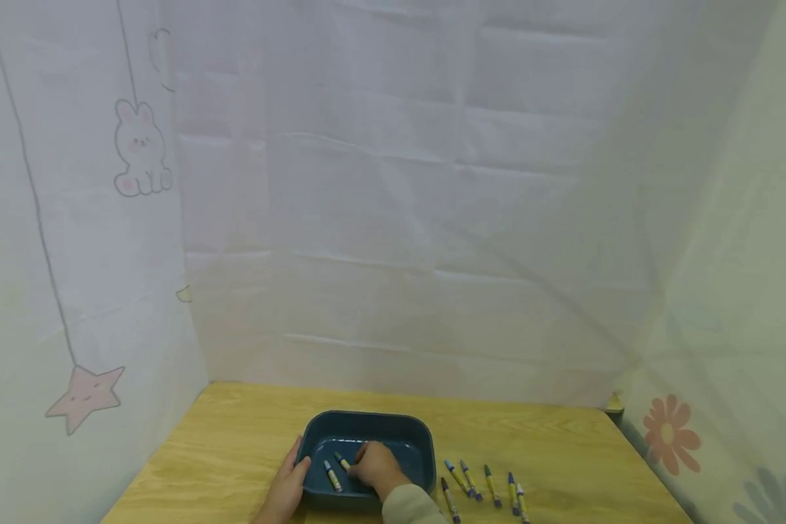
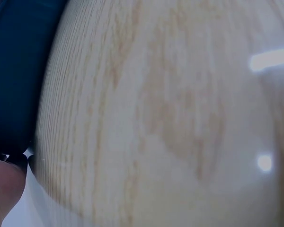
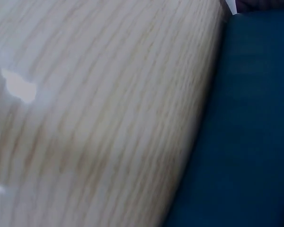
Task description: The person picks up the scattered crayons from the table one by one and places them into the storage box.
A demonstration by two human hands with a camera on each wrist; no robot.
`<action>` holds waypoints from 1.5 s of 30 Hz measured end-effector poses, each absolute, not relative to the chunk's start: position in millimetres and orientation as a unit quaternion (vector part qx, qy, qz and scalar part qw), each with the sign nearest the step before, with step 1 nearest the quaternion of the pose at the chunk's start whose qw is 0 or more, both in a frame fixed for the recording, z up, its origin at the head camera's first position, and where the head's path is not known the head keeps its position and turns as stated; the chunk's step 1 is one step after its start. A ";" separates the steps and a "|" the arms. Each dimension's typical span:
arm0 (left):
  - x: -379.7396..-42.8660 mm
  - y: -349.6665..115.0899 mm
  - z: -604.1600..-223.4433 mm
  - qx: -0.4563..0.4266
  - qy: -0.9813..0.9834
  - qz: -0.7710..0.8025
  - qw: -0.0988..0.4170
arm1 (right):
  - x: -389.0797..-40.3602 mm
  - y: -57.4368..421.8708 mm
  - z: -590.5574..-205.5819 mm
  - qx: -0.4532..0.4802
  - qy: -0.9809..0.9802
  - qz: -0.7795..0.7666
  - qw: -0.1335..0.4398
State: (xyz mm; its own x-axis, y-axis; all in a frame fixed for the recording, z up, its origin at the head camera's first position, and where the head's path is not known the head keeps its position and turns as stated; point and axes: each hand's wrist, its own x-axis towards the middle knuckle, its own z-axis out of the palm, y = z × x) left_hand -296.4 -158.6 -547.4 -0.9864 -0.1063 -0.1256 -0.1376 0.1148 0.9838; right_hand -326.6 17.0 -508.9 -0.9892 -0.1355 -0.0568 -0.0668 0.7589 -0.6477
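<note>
A dark blue rectangular dish [image 1: 367, 420] sits on the wooden table. My left hand [image 1: 285, 486] grips its left side, thumb over the rim; in the left wrist view a fingertip [image 2: 7, 187] shows below the dish wall [image 2: 16, 80]. My right hand [image 1: 376, 469] reaches into the dish with bent fingers, pinching the near end of a yellow-wrapped crayon [image 1: 342, 461]. Another crayon, with a light blue tip [image 1: 332, 475], lies on the dish floor to its left. The right wrist view has the dish's outer wall [image 3: 246, 118] but not the fingers' work.
Several crayons [image 1: 489, 485] with yellow wrappers lie loose on the table right of the dish, tips mostly pointing away. The wooden tabletop [image 1: 249, 422] ends at white hanging sheets [image 1: 393, 291] at the back and both sides.
</note>
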 end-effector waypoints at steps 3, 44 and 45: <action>-297.5 -161.0 -549.7 -0.084 0.739 0.668 0.022 | -327.4 19.7 -504.9 -0.069 0.932 -0.352 0.049; -294.4 -159.6 -544.4 -0.058 0.740 0.670 0.026 | -325.5 249.3 -493.7 0.058 0.923 -0.381 -0.002; -294.7 -159.6 -544.1 -0.059 0.739 0.670 0.028 | -323.4 254.9 -495.0 0.064 0.923 -0.380 0.001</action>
State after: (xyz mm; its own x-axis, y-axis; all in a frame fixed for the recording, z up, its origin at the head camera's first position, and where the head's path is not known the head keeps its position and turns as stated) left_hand -294.7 -159.6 -544.1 -0.9916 -0.0496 -0.1197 -0.1240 0.0950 0.9877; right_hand -323.4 254.9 -495.0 -0.9917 0.1186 -0.0501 0.1194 0.7028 -0.7013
